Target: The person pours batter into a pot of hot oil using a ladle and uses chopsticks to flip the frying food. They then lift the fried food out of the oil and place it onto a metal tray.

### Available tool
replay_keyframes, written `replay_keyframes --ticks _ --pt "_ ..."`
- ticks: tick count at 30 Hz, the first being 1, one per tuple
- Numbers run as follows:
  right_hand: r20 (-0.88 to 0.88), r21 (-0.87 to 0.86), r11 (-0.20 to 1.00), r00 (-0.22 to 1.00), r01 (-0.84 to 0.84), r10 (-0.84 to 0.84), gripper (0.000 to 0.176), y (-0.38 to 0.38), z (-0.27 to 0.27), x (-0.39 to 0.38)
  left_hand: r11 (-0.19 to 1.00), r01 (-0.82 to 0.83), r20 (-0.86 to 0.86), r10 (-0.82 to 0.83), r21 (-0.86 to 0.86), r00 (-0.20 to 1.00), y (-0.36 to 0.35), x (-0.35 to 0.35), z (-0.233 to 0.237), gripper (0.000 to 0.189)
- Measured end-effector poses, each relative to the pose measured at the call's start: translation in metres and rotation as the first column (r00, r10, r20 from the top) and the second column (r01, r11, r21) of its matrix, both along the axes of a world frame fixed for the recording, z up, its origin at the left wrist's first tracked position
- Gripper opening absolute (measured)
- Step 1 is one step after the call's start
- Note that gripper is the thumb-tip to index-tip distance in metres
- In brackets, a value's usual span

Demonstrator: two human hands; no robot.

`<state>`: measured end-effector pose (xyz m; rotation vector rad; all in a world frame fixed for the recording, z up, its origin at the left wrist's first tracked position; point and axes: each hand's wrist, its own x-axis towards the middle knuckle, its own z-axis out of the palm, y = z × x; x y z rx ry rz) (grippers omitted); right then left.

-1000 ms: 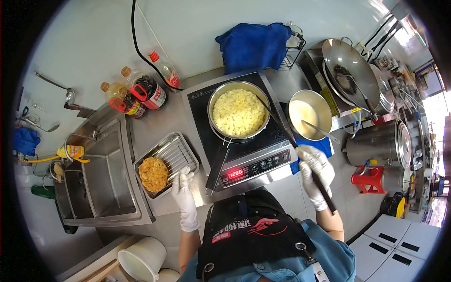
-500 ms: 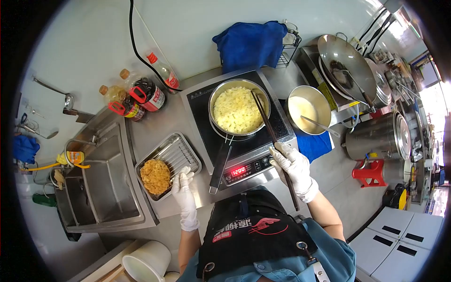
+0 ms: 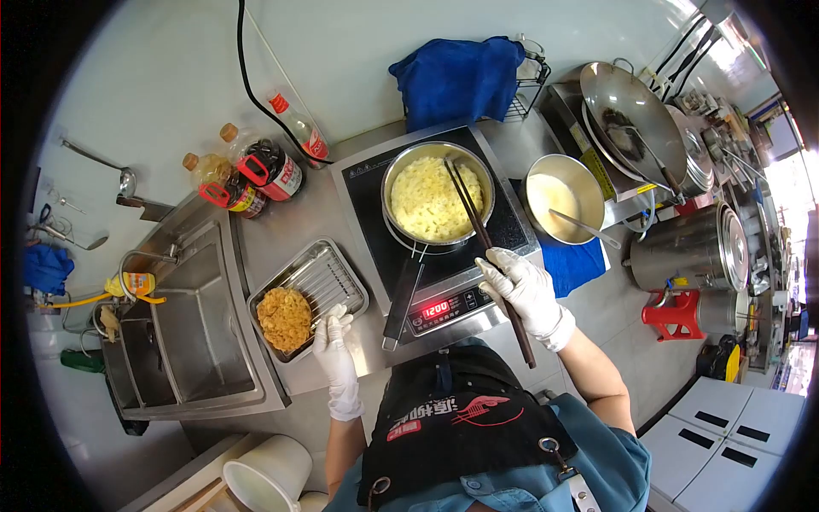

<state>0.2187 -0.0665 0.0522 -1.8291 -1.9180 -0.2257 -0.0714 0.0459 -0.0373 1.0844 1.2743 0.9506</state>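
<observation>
My right hand (image 3: 527, 294), in a white glove, grips a pair of long dark chopsticks (image 3: 472, 212). Their tips reach into the right side of a steel pot (image 3: 488, 175) filled with pale yellow pieces of food (image 3: 431, 198). The pot sits on a black induction cooktop (image 3: 358, 183), its black handle (image 3: 403, 303) toward me. My gloved left hand (image 3: 335, 346) is closed at the near right rim of a metal tray (image 3: 363, 286); the fingertips are partly hidden. A browned, crusty round piece of food (image 3: 284, 319) lies on the tray's rack.
Right of the cooktop stands a steel bowl (image 3: 593, 183) with pale liquid and a spoon. A large wok (image 3: 636, 98) is behind it. Sauce bottles (image 3: 271, 171) stand at the back left beside the sink (image 3: 205, 316). A blue cloth (image 3: 461, 81) covers a rack.
My right hand and the chopsticks have shifted slightly up and left, the tips now farther left over the food. My left hand stays at the tray.
</observation>
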Motion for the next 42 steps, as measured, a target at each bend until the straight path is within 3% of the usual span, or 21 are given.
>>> replay_keyframes --ticks 8,19,27,42 --pt "0.029 0.017 0.996 0.995 -0.091 0.090 0.044 0.005 -0.008 0.008 1.000 0.005 -0.015 -0.005 0.026 1.000 -0.004 0.002 -0.003 0.027" --pt "-0.098 0.121 0.992 0.995 -0.022 0.034 0.042 -0.026 0.010 0.007 1.000 -0.015 -0.009 0.015 0.016 1.000 -0.010 0.005 -0.003 0.027" --pt "-0.088 0.024 1.000 0.996 -0.017 0.019 0.038 -0.020 -0.003 0.009 1.000 -0.025 0.001 0.025 0.011 1.000 -0.011 0.005 -0.001 0.027" --pt "-0.011 0.029 0.996 0.996 -0.084 0.084 0.041 -0.007 -0.006 0.017 1.000 -0.031 0.016 0.031 -0.006 0.999 -0.014 0.004 0.000 0.025"
